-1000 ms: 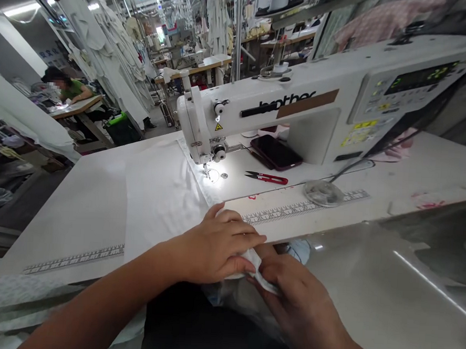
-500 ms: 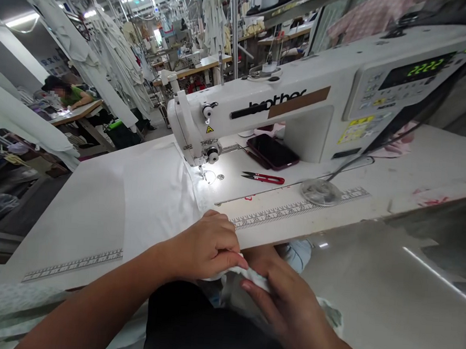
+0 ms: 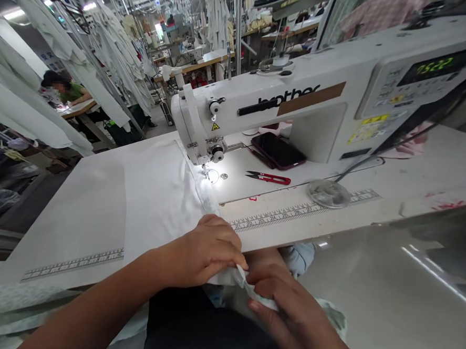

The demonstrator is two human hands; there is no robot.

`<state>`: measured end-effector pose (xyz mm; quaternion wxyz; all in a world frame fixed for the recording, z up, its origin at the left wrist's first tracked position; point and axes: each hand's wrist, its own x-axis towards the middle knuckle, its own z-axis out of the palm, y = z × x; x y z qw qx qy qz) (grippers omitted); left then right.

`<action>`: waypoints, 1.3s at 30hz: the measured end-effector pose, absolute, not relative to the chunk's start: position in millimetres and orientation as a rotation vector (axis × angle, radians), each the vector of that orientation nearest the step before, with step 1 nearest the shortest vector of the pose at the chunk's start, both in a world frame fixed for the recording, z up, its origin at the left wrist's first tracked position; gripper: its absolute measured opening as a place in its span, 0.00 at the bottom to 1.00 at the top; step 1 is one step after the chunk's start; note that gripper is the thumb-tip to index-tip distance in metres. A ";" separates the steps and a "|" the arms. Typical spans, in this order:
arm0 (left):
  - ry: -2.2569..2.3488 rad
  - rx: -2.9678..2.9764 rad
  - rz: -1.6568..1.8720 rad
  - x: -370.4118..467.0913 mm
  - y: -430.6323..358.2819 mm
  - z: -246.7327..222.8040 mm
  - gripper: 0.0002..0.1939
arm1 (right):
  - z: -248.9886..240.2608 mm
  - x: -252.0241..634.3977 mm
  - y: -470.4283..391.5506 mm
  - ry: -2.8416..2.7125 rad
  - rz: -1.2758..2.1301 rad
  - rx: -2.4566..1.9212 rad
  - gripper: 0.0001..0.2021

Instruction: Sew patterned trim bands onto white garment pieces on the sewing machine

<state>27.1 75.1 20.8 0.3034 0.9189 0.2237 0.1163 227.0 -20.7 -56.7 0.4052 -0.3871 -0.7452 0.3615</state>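
White fabric point(image 3: 159, 191) lies across the table, its edge running under the needle of a sewing machine point(image 3: 237, 111). My left hand point(image 3: 213, 247) is closed on the edge of this fabric at the table's front rim. Over my lap, my right hand point(image 3: 284, 293) pinches the same edge between thumb and fingers, a short way to the right. A narrow folded strip of the cloth shows between the two hands. The fingertips of my left hand are partly hidden by the cloth.
Red-handled thread snips point(image 3: 270, 178) and a dark phone point(image 3: 277, 150) lie beside the needle area. A clear round dish point(image 3: 328, 193) sits on the ruler tape point(image 3: 262, 218). Garments hang at left, where a person point(image 3: 70, 93) sits at another table.
The right hand has shifted slightly down, and the strip between my hands hangs more slanted. The left hand stays on the fabric edge. The view has tilted slightly; the machine's display digits differ.
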 end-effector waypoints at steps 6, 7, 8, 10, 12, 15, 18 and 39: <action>0.632 2.426 0.346 22.1 78.9 16.6 0.08 | -49.3 238.5 -16.8 -1.780 1.215 -0.991 0.13; 0.631 2.423 0.342 21.9 79.0 16.4 0.08 | -48.6 238.2 -12.6 -1.797 1.185 -0.966 0.14; 0.633 2.421 0.340 22.0 79.1 16.6 0.08 | -47.8 237.1 -7.4 -1.855 1.094 -0.934 0.16; 0.633 2.417 0.341 22.7 79.6 17.5 0.08 | -45.3 233.4 4.1 -2.023 0.835 -0.875 0.17; 0.623 2.406 0.344 23.7 80.2 17.8 0.09 | -40.5 230.5 14.7 -2.162 0.635 -0.852 0.15; 0.618 2.366 0.439 24.4 79.4 11.9 0.06 | -30.8 232.6 24.5 -2.323 0.457 -0.778 0.13; 0.878 2.336 0.690 18.7 76.7 -4.2 0.16 | -25.7 241.2 27.1 -2.460 0.141 -0.637 0.14; 1.551 2.557 0.381 13.1 126.7 -23.0 0.11 | -19.4 206.7 17.9 -2.540 -0.093 -0.627 0.22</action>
